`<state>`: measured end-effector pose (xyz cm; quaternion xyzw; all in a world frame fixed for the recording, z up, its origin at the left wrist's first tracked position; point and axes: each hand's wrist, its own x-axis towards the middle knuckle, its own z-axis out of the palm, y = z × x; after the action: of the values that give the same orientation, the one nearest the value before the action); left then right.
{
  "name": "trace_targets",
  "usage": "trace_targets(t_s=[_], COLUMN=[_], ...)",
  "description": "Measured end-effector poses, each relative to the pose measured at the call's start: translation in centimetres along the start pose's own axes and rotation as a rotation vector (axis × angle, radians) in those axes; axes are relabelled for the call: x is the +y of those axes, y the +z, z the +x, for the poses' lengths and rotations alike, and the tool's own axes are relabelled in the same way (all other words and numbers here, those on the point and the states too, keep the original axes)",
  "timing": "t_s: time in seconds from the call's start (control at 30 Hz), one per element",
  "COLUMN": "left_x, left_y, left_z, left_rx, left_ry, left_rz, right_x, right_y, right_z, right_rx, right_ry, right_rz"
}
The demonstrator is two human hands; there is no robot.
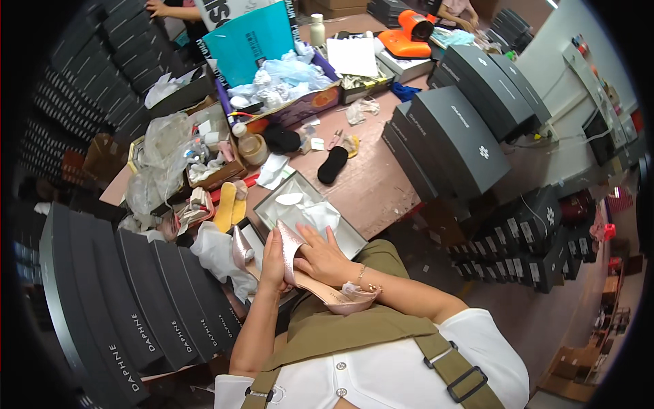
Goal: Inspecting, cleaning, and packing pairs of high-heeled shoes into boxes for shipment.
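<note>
While the shoe (315,289) is held in front of the body, its toe toward 11 o'clock and its heel toward 4, the left hand (273,259) closes around the toe from the 9 o'clock side. The right hand (321,256) comes in from 4 o'clock, its fingers spread fairly wide beside the toe's opening; whether its thumb is inside, I cannot tell. The second shoe (241,249) lies at 10 o'clock, next to white tissue (216,251); the box (351,240) sits open at 12. For good handling, a firm but even left grip seems right, as the glittery upper looks easy to scuff. The right fingers should press gently at the opening without stretching it, with the bracelet (361,275) clear of the finish and the heel steadied against twisting.
</note>
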<state>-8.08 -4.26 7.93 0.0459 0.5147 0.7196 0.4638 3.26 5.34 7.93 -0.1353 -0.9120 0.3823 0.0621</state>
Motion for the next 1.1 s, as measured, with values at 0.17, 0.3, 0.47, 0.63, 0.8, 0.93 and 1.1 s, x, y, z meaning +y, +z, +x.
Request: trace_targets(t_s=[0.17, 0.3, 0.47, 0.63, 0.8, 0.93, 1.1], left_x=[-0.1, -1.8, -2.1, -1.4, -4.0, -2.9, -2.4], left_y=[-1.7, -4.0, -4.0, 0.1, 0.4, -2.1, -1.6], left_z=[0.9, 1.0, 0.0, -4.4, -5.5, -4.0, -3.3], left_rx=[-0.063, -0.084, -0.066, -0.105, -0.179, 0.118, 0.115], left_ry=[-0.109, -0.167, -0.181, -0.093, -0.138, -0.049, -0.022], left_rz=[-0.241, -0.295, -0.336, -0.779, -0.873, -0.832, -0.758], right_x=[-1.5, -1.6, -0.2, 4.6, 10.6, 5.1, 0.2], right_y=[-1.4, -1.9, -4.0, -7.1, -2.5, -4.1, -4.7], right_z=[3.8, 3.0, 2.0, 10.1, 14.2, 12.5, 5.0], right_rx=[-0.217, -0.311, -0.491, -0.078, 0.024, 0.258, -0.088], right_ry=[-0.161, -0.390, -0.500, -0.206, -0.438, -0.348, -0.693], right_rz=[-0.217, -0.020, 0.188, 0.055, -0.403, 0.012, -0.131])
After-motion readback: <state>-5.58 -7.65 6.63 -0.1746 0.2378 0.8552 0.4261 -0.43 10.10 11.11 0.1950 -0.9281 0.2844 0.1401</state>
